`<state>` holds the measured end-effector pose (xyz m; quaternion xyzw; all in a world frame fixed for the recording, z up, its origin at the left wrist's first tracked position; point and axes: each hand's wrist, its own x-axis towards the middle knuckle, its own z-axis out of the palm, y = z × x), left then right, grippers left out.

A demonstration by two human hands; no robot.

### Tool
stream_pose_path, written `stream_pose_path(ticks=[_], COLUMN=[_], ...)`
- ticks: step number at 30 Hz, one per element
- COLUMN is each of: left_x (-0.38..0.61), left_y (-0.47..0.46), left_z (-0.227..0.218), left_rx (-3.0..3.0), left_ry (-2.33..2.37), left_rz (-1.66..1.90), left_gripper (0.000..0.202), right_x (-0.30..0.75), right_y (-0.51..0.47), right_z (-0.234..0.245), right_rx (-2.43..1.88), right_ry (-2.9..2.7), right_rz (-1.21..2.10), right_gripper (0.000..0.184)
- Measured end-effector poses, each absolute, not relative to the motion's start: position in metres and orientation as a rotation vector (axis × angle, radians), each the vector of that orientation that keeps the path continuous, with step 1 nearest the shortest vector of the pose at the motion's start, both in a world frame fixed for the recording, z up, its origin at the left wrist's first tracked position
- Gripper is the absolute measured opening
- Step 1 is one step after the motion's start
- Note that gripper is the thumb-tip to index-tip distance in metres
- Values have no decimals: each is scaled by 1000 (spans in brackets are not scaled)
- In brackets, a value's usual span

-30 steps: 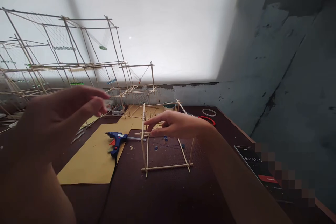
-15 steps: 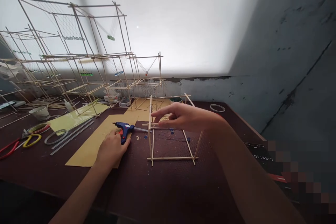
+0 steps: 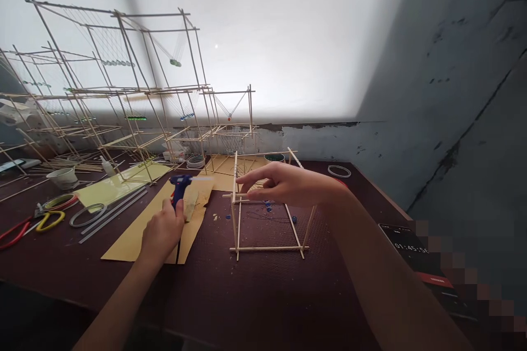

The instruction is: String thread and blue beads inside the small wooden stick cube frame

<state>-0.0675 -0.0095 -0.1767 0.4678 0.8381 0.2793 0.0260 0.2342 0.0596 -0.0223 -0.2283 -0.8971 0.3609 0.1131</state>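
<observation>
My left hand (image 3: 162, 233) is closed around the handle of a blue glue gun (image 3: 180, 186), raised over the brown cardboard sheet (image 3: 132, 230). A clear glue stick (image 3: 201, 179) juts from the gun's right end. A small open box frame of thin wooden sticks (image 3: 267, 249) stands on the table to the right. My right hand (image 3: 284, 184) reaches over its top, with bent finger and thumb at the left upper stick. Whether a thread is also between those fingertips is too small to tell. Blue beads (image 3: 268, 206) on threads show inside the frame.
A large stick structure with hanging beads (image 3: 135, 88) fills the back left. Scissors (image 3: 49, 221), a tape roll (image 3: 61, 203), a white cup (image 3: 63, 178) and spare glue sticks (image 3: 113, 216) lie left. A wire coil (image 3: 339, 171) and a phone (image 3: 405, 244) are right.
My left hand has drawn back slightly left and tilted the glue gun upright, its nozzle now farther from the frame. My right hand has stayed at the stick frame.
</observation>
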Motion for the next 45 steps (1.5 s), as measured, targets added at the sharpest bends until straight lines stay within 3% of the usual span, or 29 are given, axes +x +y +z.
stream_pose_path(ticks=[3, 6, 8, 16, 20, 23, 28, 34, 45], left_x=[-77, -81, -80, -59, -42, -27, -6, 0, -6], left_y=[-12, -21, -30, -43, -46, -51, -49, -39, -37], left_z=[-172, -161, -150, -126, -119, -114, -114, -117, -116], left_rx=[1327, 1097, 940, 726, 811, 889, 926, 993, 1014], left_ry=[2340, 1746, 1389, 1069, 917, 934, 1019, 1225, 1137], left_rz=[1210, 1808, 1977, 1903, 1864, 1743, 1634, 1587, 1469], left_gripper=[37, 35, 32, 17, 28, 36, 28, 34, 36], right_x=[234, 234, 234, 234, 234, 234, 234, 234, 234], right_y=[59, 58, 57, 59, 59, 58, 58, 59, 59], right_z=[-22, -20, -20, -21, -21, -20, -21, -22, -22], right_rx=[-687, -704, -717, -709, -693, -700, -686, -666, -650], right_ry=[-2635, -2635, -2631, -2632, -2634, -2627, -2609, -2619, -2617], right_rz=[1047, 1037, 1035, 1045, 1058, 1062, 1073, 1053, 1005], right_gripper=[50, 48, 48, 49, 50, 50, 48, 47, 44])
